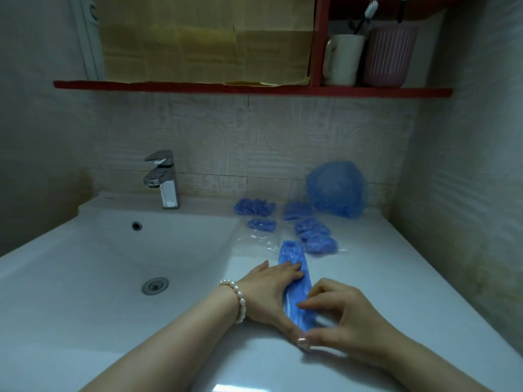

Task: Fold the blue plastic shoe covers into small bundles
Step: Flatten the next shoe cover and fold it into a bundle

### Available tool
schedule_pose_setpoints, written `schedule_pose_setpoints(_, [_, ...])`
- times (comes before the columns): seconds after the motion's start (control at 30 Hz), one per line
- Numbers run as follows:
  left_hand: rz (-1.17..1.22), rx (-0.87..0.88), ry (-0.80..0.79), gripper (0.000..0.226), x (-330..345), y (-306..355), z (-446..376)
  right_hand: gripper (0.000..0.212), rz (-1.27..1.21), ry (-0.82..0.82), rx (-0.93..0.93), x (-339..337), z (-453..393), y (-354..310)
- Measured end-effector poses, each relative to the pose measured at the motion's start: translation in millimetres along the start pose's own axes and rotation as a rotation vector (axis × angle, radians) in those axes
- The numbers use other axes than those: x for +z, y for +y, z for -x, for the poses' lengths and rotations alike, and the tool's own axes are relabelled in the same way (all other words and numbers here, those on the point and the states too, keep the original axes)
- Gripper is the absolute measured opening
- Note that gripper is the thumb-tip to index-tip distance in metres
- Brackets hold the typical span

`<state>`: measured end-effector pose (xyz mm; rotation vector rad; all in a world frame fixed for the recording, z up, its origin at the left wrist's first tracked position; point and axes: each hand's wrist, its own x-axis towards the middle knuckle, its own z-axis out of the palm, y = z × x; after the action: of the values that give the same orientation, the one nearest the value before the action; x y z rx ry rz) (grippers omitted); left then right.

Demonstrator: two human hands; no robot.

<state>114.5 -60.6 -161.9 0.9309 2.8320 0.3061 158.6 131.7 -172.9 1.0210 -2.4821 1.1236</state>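
A blue plastic shoe cover (294,258) lies flattened into a long strip on the white counter (396,278), running away from me. My left hand (268,290), with a pearl bracelet at the wrist, presses flat on its left side with straight fingers. My right hand (348,321) pinches the strip's near end between thumb and fingertips. Several folded blue bundles lie beyond: a long one (254,207), a small one (261,224), one (297,210) further right and a pair (315,236) on clear wrap. A loose pile of blue covers (336,190) sits by the wall.
A white basin (113,250) with drain (154,285) fills the left; a chrome tap (164,179) stands behind it. Clear plastic wrap (254,241) lies on the counter. A red shelf (254,87) above holds cardboard, a white mug (342,59) and a pink cup (389,56) with toothbrushes.
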Motion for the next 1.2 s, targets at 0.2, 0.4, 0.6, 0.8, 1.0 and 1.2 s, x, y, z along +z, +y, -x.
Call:
schedule_pose_setpoints(0.2, [0.573,-0.047,-0.191,0.093,-19.7,-1.7,-7.2,0.053,0.047,-0.077,0.027,2.7,3.6,-4.3])
schedule_pose_setpoints(0.4, [0.895,0.024,-0.182,0.034,-24.7,-8.3,-1.0,0.018,0.093,0.052,0.066,16.1,-1.0,-15.6])
schedule_pose_setpoints(0.6, [0.519,-0.006,-0.226,0.027,-27.9,-3.5,0.7,0.031,-0.096,-0.027,0.361,11.6,-12.0,-17.1])
schedule_pose_setpoints(0.8, [0.498,-0.014,-0.207,0.005,-27.4,1.7,0.2,0.011,-0.163,0.097,0.353,8.7,-10.3,-21.3])
schedule_pose_setpoints(1.0, [0.440,-0.045,-0.237,0.012,-28.5,1.3,-2.4,0.025,0.263,0.093,0.107,7.5,0.5,-10.5])
schedule_pose_setpoints(1.2, [0.477,-0.051,-0.083,0.024,-18.9,-2.3,-3.3,0.021,0.276,0.042,0.195,13.9,-8.2,-13.0])
